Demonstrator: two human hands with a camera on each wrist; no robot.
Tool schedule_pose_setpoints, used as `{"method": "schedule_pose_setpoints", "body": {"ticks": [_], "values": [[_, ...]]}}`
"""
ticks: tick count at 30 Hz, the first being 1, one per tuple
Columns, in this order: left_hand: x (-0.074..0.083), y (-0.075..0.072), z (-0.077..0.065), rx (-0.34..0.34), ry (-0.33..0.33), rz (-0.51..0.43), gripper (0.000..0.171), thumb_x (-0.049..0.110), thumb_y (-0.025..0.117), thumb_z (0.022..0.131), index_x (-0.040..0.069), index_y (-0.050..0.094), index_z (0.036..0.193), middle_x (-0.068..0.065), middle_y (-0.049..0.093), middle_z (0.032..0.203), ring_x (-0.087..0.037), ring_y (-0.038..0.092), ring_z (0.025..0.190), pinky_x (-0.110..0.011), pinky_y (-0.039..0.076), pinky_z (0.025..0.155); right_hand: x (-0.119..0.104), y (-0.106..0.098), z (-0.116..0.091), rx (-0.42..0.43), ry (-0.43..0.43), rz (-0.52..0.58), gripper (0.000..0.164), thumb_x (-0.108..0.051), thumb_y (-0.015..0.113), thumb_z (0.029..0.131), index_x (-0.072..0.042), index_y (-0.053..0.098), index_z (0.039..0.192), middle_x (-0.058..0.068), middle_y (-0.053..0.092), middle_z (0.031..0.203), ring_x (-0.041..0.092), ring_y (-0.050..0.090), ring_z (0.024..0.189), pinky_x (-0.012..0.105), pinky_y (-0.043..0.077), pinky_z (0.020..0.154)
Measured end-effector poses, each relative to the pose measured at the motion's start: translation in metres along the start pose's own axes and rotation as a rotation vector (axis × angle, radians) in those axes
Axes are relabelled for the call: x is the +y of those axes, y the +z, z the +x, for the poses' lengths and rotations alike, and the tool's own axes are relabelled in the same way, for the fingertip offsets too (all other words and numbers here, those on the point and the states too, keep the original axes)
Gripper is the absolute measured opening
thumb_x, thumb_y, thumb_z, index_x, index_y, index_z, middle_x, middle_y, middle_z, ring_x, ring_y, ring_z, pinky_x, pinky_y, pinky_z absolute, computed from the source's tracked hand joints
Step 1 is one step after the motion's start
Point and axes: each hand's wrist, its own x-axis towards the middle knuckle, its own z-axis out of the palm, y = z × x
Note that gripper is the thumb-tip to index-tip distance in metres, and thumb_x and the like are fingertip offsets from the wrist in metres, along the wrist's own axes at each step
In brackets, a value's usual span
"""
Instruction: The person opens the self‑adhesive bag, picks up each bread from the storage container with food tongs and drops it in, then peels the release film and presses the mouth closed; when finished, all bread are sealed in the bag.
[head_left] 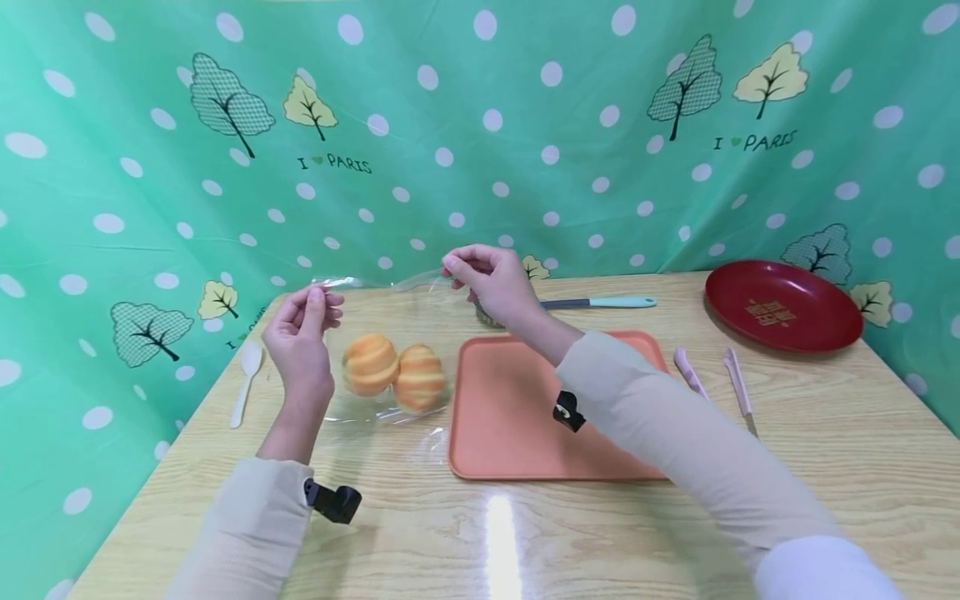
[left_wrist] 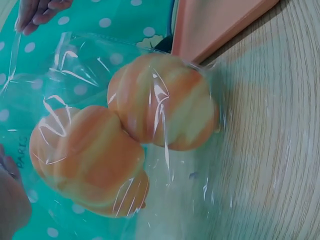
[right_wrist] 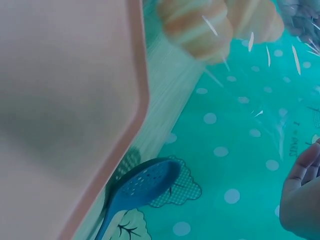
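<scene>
Two orange-striped, round bread rolls (head_left: 397,372) are inside a clear plastic bag (left_wrist: 190,187), side by side and touching. My left hand (head_left: 303,337) pinches the bag's upper left edge between thumb and fingers. At the upper right edge, the fingers of my right hand (head_left: 491,283) pinch the film, so the bag's top is spread between both hands. In the left wrist view the rolls fill the middle behind shiny, creased film. The bag's lower part is over the wood table (head_left: 405,517), left of a salmon-pink tray (head_left: 517,408).
My right forearm crosses above the tray. Behind it lies a slotted spoon (right_wrist: 150,182) with a light teal handle end (head_left: 622,302). A white spoon (head_left: 247,375) lies at far left. Pink-handled utensils (head_left: 738,383) lie right of the tray, near a dark red plate (head_left: 783,304).
</scene>
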Motion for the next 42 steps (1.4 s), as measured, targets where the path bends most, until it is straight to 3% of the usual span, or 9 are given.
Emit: {"method": "schedule_pose_setpoints", "body": {"ticks": [4, 10, 16, 24, 36, 42], "values": [[0.0, 0.001, 0.0, 0.055, -0.033, -0.043, 0.014, 0.006, 0.063, 0.101, -0.004, 0.073, 0.097, -0.007, 0.072, 0.078, -0.013, 0.063, 0.065, -0.019, 0.055, 0.061, 0.001, -0.007, -0.003, 0.014, 0.0, -0.01, 0.023, -0.019, 0.065, 0.102, 0.001, 0.072, 0.111, 0.015, 0.072, 0.102, 0.019, 0.061, 0.079, 0.026, 0.051, 0.064], [0.001, 0.001, -0.001, 0.104, -0.069, -0.067, 0.014, 0.008, 0.064, 0.101, 0.0, 0.074, 0.096, -0.007, 0.071, 0.079, -0.014, 0.062, 0.066, -0.019, 0.054, 0.06, 0.003, -0.02, -0.005, 0.064, 0.024, -0.028, 0.024, -0.02, 0.065, 0.102, 0.0, 0.072, 0.114, 0.011, 0.073, 0.104, 0.029, 0.065, 0.093, 0.023, 0.053, 0.064], [-0.001, 0.003, 0.0, 0.136, -0.075, -0.108, 0.014, 0.008, 0.064, 0.101, 0.0, 0.074, 0.096, -0.006, 0.07, 0.077, -0.014, 0.061, 0.064, -0.018, 0.052, 0.058, 0.005, -0.037, -0.009, 0.102, 0.018, -0.025, 0.023, -0.018, 0.063, 0.103, 0.001, 0.07, 0.114, 0.008, 0.073, 0.101, 0.02, 0.065, 0.087, 0.026, 0.054, 0.065], [-0.001, 0.002, 0.0, 0.157, -0.076, -0.114, 0.014, 0.009, 0.064, 0.101, -0.001, 0.074, 0.096, -0.006, 0.07, 0.078, -0.013, 0.061, 0.065, -0.018, 0.052, 0.058, 0.01, -0.06, -0.013, 0.143, 0.023, -0.022, 0.026, -0.021, 0.062, 0.104, 0.001, 0.068, 0.118, 0.013, 0.072, 0.105, 0.021, 0.064, 0.087, 0.026, 0.054, 0.067], [-0.001, 0.002, 0.0, 0.171, -0.069, -0.145, 0.015, 0.008, 0.065, 0.1, -0.002, 0.073, 0.095, -0.007, 0.069, 0.076, -0.013, 0.06, 0.063, -0.018, 0.051, 0.057, 0.016, -0.096, -0.022, 0.218, 0.032, -0.055, 0.033, -0.027, 0.062, 0.104, 0.001, 0.067, 0.121, -0.001, 0.072, 0.099, 0.016, 0.066, 0.087, 0.025, 0.055, 0.07], [0.0, 0.001, 0.0, 0.18, -0.072, -0.147, 0.014, 0.008, 0.065, 0.1, -0.002, 0.073, 0.094, -0.007, 0.069, 0.076, -0.013, 0.06, 0.063, -0.018, 0.051, 0.057, 0.013, -0.116, -0.029, 0.268, 0.011, -0.032, 0.028, -0.027, 0.062, 0.103, -0.003, 0.067, 0.117, -0.005, 0.071, 0.097, 0.018, 0.065, 0.089, 0.022, 0.055, 0.07]]}}
